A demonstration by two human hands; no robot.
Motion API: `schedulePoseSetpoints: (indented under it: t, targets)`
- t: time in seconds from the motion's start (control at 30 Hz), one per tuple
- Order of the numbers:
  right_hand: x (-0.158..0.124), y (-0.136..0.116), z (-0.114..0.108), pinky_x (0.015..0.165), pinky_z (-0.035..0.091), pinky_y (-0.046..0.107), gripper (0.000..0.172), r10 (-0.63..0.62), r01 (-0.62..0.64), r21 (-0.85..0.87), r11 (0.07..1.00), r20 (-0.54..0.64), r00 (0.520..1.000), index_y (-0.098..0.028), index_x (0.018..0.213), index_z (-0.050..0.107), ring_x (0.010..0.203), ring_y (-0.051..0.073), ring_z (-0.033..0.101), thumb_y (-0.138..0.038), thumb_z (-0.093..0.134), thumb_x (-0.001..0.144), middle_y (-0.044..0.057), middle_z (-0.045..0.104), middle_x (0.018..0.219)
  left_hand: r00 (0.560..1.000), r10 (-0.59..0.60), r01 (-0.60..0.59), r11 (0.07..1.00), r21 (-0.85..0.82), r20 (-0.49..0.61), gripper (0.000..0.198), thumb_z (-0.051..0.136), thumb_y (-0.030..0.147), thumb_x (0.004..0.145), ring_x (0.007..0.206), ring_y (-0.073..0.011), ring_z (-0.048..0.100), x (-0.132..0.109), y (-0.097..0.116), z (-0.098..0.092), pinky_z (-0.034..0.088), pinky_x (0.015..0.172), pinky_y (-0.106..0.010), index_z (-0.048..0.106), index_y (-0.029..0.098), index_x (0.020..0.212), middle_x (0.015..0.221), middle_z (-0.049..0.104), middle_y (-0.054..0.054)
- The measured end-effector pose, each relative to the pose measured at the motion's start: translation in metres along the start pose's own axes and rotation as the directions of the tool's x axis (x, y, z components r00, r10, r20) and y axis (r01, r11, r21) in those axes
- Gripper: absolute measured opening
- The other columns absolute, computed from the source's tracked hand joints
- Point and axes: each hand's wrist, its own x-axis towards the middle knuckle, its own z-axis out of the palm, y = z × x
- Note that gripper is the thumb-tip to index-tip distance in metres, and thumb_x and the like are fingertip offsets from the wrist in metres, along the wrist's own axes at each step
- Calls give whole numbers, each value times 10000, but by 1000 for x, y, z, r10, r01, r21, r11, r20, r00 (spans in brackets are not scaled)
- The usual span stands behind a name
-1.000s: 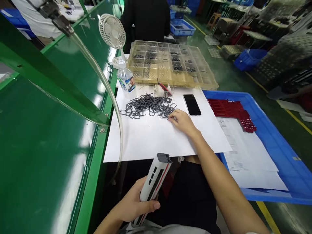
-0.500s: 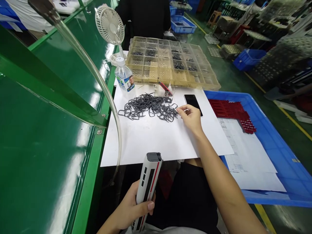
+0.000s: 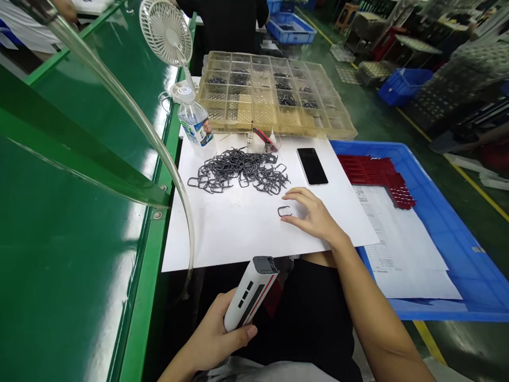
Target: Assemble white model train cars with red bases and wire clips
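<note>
My right hand (image 3: 314,215) rests flat on a white sheet (image 3: 222,244), its fingers apart and holding nothing. Just left of the fingertips lies a single dark bent-wire clip (image 3: 283,211), separate from a loose heap of similar clips (image 3: 238,170) farther up the sheet. My left hand (image 3: 214,334) is below the sheet's near edge, wrapped around a white hand-held unit (image 3: 250,292) with a grey cap and a red stripe. Its lower end is hidden by my hand.
A black phone (image 3: 312,166) lies on the sheet. Behind stand a compartment tray (image 3: 274,95) of clips and a water bottle (image 3: 194,122). A clear tube (image 3: 131,116) arcs over the green bench (image 3: 71,265). To the right is a blue crate (image 3: 437,212). A person in black (image 3: 222,16) stands beyond.
My right hand has moved from the heap toward me, and one clip now lies apart from the heap. My left hand has tilted the white unit to the right.
</note>
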Motion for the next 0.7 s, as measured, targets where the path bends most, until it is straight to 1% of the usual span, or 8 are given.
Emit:
schedulePoseSetpoints:
  t: [0.07, 0.13, 0.23, 0.33, 0.43, 0.5, 0.57, 0.7]
  targets:
    - [-1, 12, -3, 1157, 547, 536, 318, -123, 121, 30, 992, 80, 989, -268, 1334, 761, 1365, 320, 671, -379, 729, 1038, 124, 737, 1450, 1000, -10, 10, 999, -32, -5, 702, 896, 568, 857, 742, -219, 663, -2, 4, 4, 598, 696, -369, 668, 183, 1397, 894, 656, -21]
    - [-1, 20, 0, 1096, 589, 554, 240, -194, 192, 26, 981, 126, 973, -276, 1253, 814, 1268, 308, 723, -322, 656, 1079, 108, 803, 1350, 1000, -9, 9, 998, -63, -11, 700, 898, 575, 856, 712, -200, 652, -2, 6, 8, 588, 679, -360, 662, 179, 1382, 889, 639, -9]
    - [-6, 13, 8, 957, 649, 534, 197, -206, 206, 31, 978, 18, 978, -257, 1098, 868, 1065, 295, 773, -327, 687, 1066, 111, 854, 1166, 1000, -4, 3, 998, -70, -6, 673, 904, 577, 850, 699, -192, 646, -1, 5, 10, 585, 663, -354, 675, 178, 1340, 888, 626, -3]
    - [-22, -30, 8, 940, 674, 463, 160, -87, 125, 216, 968, -178, 980, -257, 1144, 871, 1050, 262, 800, -304, 784, 1018, 105, 855, 1161, 1000, 3, -3, 999, -38, 19, 670, 900, 582, 847, 687, -191, 641, 1, 0, 8, 582, 632, -339, 684, 179, 1337, 869, 608, 2]
    - [-43, -89, -3, 915, 682, 366, 252, -81, 142, 502, 853, -140, 987, -277, 1242, 850, 1063, 214, 812, -203, 795, 1007, 78, 849, 1188, 998, 21, -24, 999, 41, 65, 650, 896, 571, 846, 692, -198, 643, 3, -1, 5, 586, 588, -320, 692, 192, 1332, 888, 623, -13]
    - [-54, -120, -11, 913, 681, 347, 296, -127, 158, 552, 818, -94, 987, -268, 1274, 843, 1055, 200, 801, -164, 794, 1002, 78, 843, 1189, 995, 25, -32, 997, 74, 93, 628, 885, 552, 856, 704, -205, 650, 4, 3, 5, 586, 569, -307, 692, 197, 1337, 903, 626, -21]
    - [-59, -135, -16, 925, 679, 348, 301, -154, 164, 531, 831, -63, 986, -244, 1286, 839, 1061, 197, 787, -154, 790, 1003, 89, 836, 1198, 993, 26, -34, 997, 72, 114, 602, 871, 534, 869, 698, -203, 656, 4, 10, 8, 579, 562, -295, 690, 192, 1332, 899, 612, -16]
    - [-64, -139, -16, 931, 678, 366, 277, -204, 210, 450, 868, -62, 977, -197, 1297, 822, 1086, 204, 767, -155, 751, 1032, 116, 830, 1213, 988, 55, -62, 997, 46, 143, 517, 844, 512, 897, 664, -185, 655, 2, 17, 13, 576, 572, -287, 706, 171, 1261, 877, 598, -7]
